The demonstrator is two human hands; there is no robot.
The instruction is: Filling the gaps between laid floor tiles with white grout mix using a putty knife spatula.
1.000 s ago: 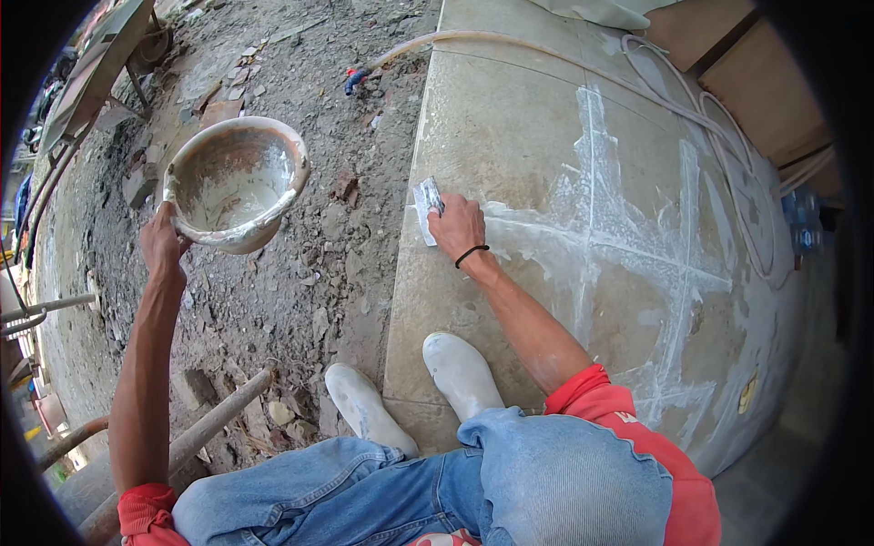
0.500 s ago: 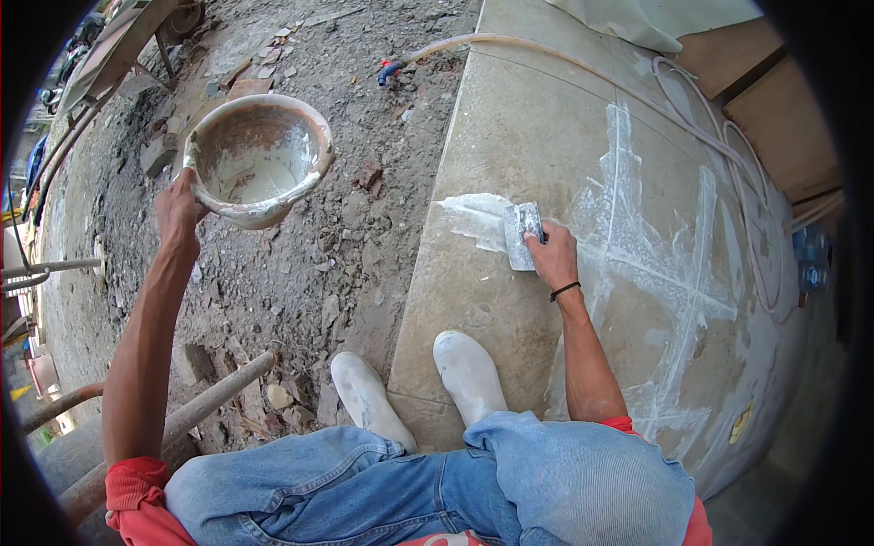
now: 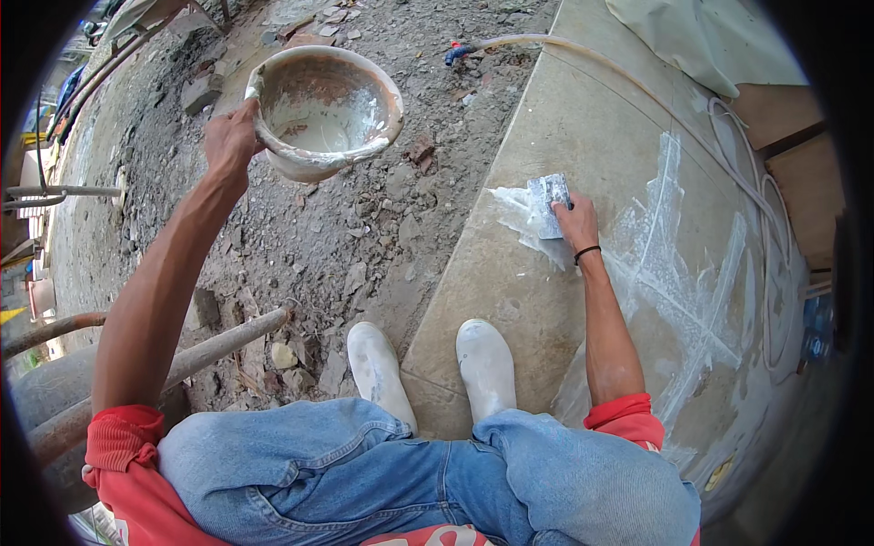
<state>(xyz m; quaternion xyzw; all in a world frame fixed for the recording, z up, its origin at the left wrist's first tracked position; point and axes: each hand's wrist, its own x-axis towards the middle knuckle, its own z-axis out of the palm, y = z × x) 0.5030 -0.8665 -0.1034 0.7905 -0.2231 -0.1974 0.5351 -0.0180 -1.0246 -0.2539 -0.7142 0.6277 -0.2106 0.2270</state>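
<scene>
My left hand (image 3: 232, 136) grips the near left rim of a pale, plaster-coated round tub (image 3: 323, 109) with white paste inside, held over the rubble. My right hand (image 3: 575, 221) is closed on a flat, paste-smeared metal trowel (image 3: 548, 196), lying on a fresh white smear (image 3: 517, 218) near the slab's left edge. To its right, white grout streaks (image 3: 660, 237) cross along the joints of the beige tiled slab (image 3: 519, 300).
My white boots (image 3: 484, 364) stand at the slab's edge beside broken rubble (image 3: 382, 246). Metal pipes (image 3: 228, 341) lie at lower left. A hose (image 3: 628, 82) runs across the slab toward a pale sheet (image 3: 683, 41), brown boards (image 3: 783, 109) and a blue plastic bottle (image 3: 815, 328) at right.
The trowel went right from the slab's edge, then back leftward, and a fresh white smear appeared there. The tub has moved farther forward. The view has shifted, moving the scene rightward.
</scene>
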